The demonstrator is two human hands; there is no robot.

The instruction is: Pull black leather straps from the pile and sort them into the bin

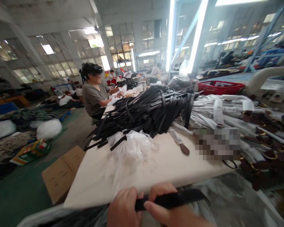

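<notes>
While both hands grip it, left hand [123, 206] and right hand [167, 208] close together, the black strap [172, 199] lies at the near edge of the table [156, 170]. Beyond sit a clear plastic bag [130, 146] and a heap of black straps [146, 112].

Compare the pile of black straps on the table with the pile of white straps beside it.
The black straps are dark all along, while the white straps are pale with brown tips and gold rings. The black straps lie at the middle of the table, their ends trailing over its left edge; the white straps spread to the right. Both are bundled with bands of their own colour.
</notes>
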